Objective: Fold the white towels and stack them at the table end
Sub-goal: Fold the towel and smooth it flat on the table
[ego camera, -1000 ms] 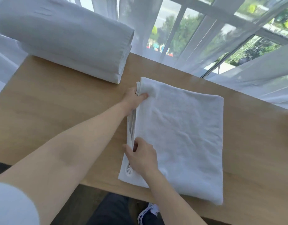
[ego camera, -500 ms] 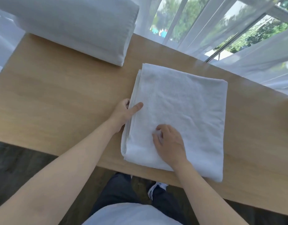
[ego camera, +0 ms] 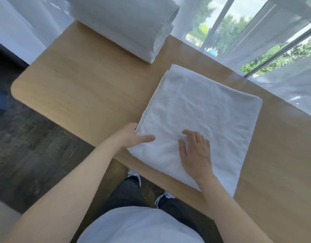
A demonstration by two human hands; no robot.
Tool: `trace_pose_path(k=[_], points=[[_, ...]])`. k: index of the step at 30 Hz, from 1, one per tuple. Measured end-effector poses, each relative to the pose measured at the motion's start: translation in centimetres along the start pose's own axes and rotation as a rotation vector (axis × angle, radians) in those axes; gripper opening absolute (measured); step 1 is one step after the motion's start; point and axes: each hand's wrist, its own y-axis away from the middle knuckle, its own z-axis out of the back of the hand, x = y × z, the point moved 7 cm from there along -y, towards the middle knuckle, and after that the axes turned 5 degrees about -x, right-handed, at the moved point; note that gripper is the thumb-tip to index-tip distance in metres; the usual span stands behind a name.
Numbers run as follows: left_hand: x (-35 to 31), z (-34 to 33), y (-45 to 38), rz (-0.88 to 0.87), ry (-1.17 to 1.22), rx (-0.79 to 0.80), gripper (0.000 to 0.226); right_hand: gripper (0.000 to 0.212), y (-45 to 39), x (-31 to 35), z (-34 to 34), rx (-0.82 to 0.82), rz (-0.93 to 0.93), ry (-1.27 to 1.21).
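Layers of the folded towel [ego camera: 203,109], laid at the table [ego camera: 91,88] near edge, could be splayed if lifted unevenly, being pinched at its corner by the left hand [ego camera: 132,137] while the right hand [ego camera: 195,151] is pressed flat, fingers spread.

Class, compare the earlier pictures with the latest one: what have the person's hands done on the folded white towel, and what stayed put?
The left hand slid along the folded white towel edge toward the near corner, now pinching it. The right hand moved from that edge onto the top, resting flat. The stack of white towels and wooden table stayed put.
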Motion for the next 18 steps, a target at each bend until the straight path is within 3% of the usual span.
trace_pose_path(k=[4, 10, 13, 15, 18], points=[[0.6, -1.3, 1.7, -0.092, 0.278, -0.066, 0.037, 0.048, 1.9, -4.0, 1.8, 0.027, 0.041, 0.071], [3.2, -2.0, 2.1, -0.052, 0.407, -0.402, 0.033, 0.051, 3.6, -7.6, 1.5, 0.001, 0.116, 0.036], [4.0, -2.7, 3.1, -0.026, 0.467, -0.577, 0.042, 0.051, 3.3, -8.3, 1.3, -0.037, 0.099, -0.028], [4.4, -3.0, 3.8, -0.033, 0.394, -0.652, 0.040, 0.052, 3.3, -8.6, 1.2, -0.039, 0.101, -0.067], [4.1, -2.9, 4.4, -0.068, 0.228, -0.741, 0.019, 0.056, 3.2, -8.7, 1.2, -0.006, 0.104, -0.106]])
